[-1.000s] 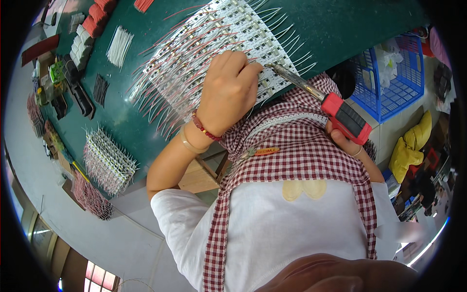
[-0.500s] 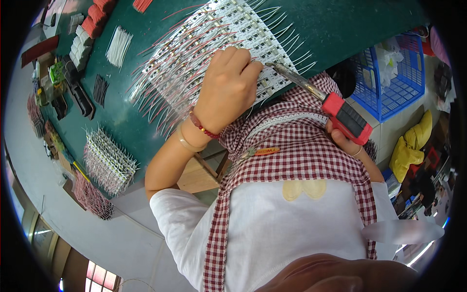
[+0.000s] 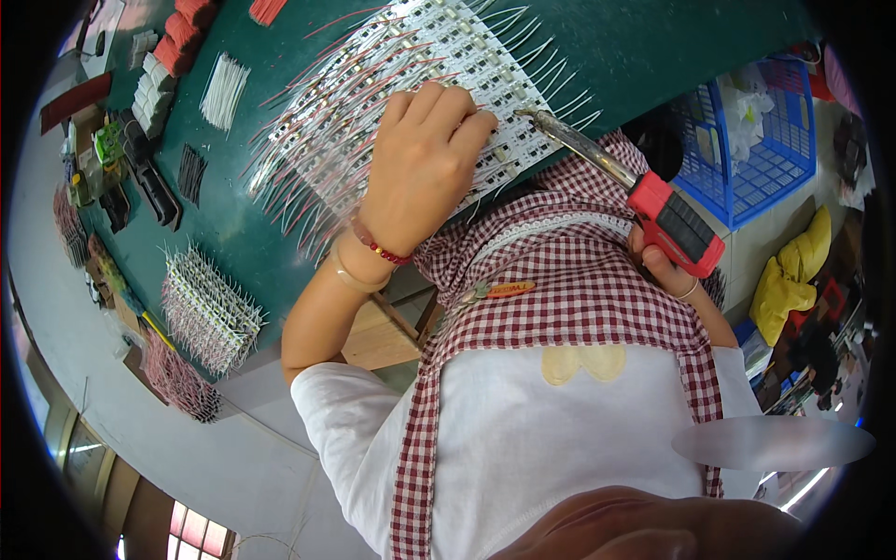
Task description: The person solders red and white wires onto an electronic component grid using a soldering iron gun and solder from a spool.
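A white sheet of small circuit boards (image 3: 509,154) lies on the green table, with many thin red and white wires (image 3: 322,131) sticking out along its sides. My left hand (image 3: 425,154) rests over the sheet, its fingers curled together; the fingertips and whatever they pinch are hidden from view. In my right hand (image 3: 665,271), partly covered by the tool's handle, is a red and black soldering iron (image 3: 677,222). Its metal tip hangs at the sheet's right part, a short way right of my left hand; whether it touches the sheet I cannot tell.
On the green table (image 3: 644,56) at left lie bundles of white wires (image 3: 225,91) and black wires (image 3: 190,175). A stack of wired boards (image 3: 210,313) stands near the left edge. Blue plastic baskets (image 3: 747,191) and a yellow bag (image 3: 789,280) are at right.
My left hand has shifted slightly left over the sheet. The soldering iron has moved a little to the right, its tip slightly farther from my left hand.
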